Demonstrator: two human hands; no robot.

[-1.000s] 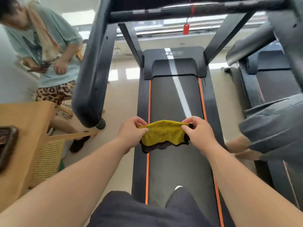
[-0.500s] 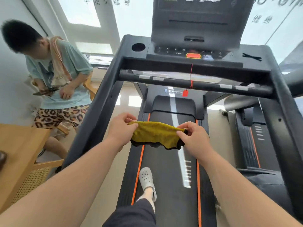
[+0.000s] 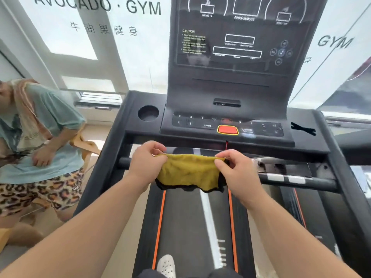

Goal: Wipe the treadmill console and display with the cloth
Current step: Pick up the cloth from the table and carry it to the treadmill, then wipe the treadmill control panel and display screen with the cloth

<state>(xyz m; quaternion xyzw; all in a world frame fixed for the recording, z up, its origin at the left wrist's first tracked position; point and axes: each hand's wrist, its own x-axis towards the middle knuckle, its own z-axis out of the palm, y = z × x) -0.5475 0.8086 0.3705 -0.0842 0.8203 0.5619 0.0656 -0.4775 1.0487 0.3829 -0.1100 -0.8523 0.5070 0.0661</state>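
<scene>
With the view now lifted from the belt to the console (image 3: 226, 125) and display (image 3: 236, 37) in the upper frame, left hand (image 3: 147, 163) and right hand (image 3: 235, 171) each pinch the yellow cloth (image 3: 188, 173) stretched at centre, below the console, not yet wiping.

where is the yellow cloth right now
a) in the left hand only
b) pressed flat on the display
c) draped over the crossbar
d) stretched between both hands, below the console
d: the left hand and right hand each pinch an upper corner of the yellow cloth, which hangs in the air below the console.
</scene>
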